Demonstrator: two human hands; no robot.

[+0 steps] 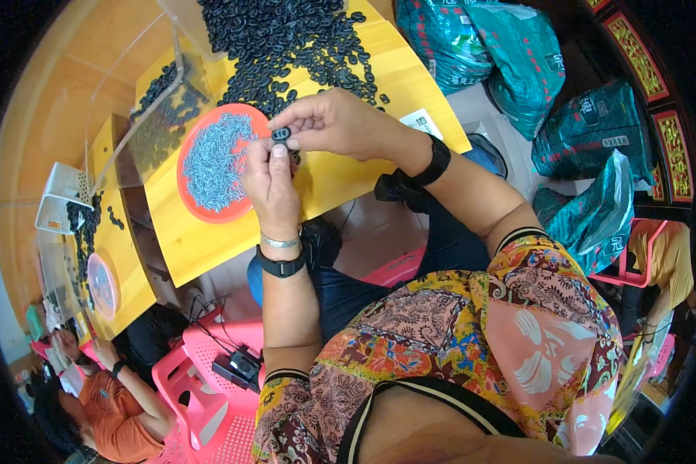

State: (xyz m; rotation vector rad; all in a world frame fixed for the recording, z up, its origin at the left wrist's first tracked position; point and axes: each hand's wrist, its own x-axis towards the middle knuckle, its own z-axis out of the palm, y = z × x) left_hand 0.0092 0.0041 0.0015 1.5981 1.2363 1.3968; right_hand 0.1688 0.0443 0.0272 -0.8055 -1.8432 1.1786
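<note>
Our left hand (271, 182) and right hand (334, 122) pinch one small black ring (281, 134) above the tabletop (340, 174); loosened fingers could drop it among the screws in the orange dish (184, 185).

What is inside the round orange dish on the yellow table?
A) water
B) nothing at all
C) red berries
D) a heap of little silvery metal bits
D: the orange dish is filled with a heap of small silvery metal bits. It sits just beside the left hand, while the black pieces lie loose on the yellow table.
</note>
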